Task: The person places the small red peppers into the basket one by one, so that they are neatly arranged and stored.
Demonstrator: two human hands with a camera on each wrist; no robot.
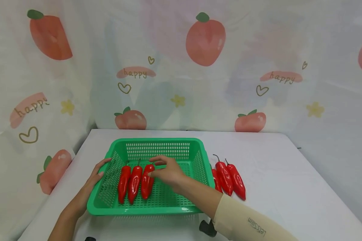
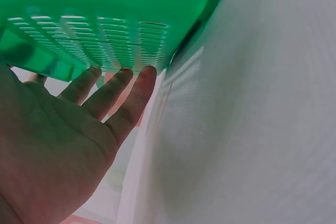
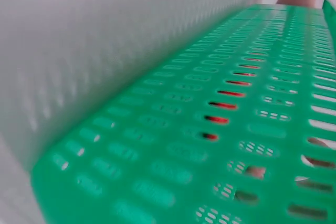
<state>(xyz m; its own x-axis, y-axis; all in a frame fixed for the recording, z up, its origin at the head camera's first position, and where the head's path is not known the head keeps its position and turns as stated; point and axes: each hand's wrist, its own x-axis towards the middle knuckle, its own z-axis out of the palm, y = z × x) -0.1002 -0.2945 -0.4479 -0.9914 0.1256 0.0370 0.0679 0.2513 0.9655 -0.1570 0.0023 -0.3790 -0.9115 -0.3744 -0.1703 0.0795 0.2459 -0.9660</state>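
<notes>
Three red peppers lie side by side in a green plastic basket (image 1: 157, 210): a left pepper (image 1: 124, 184), a middle pepper (image 1: 135, 184) and a right pepper (image 1: 146, 187). My right hand (image 1: 170, 172) reaches over the basket's front wall. Its thumb overlaps the right pepper's upper part, and its fingers spread apart near that pepper's stem. Along the basket's left side, my left hand (image 1: 87, 190) rests with fingertips up at the rim. Straight fingers (image 2: 126, 111) show against the slotted outer wall in the left wrist view. Mostly the basket's outside fills the right wrist view.
Beside the basket's right wall, three more red peppers (image 1: 224, 177) lie on the white table (image 1: 277, 180), one partly hidden by the rim. A patterned cloth (image 1: 169, 97) hangs behind the table and at its sides. A small black device (image 1: 208, 228) shows under the right wrist.
</notes>
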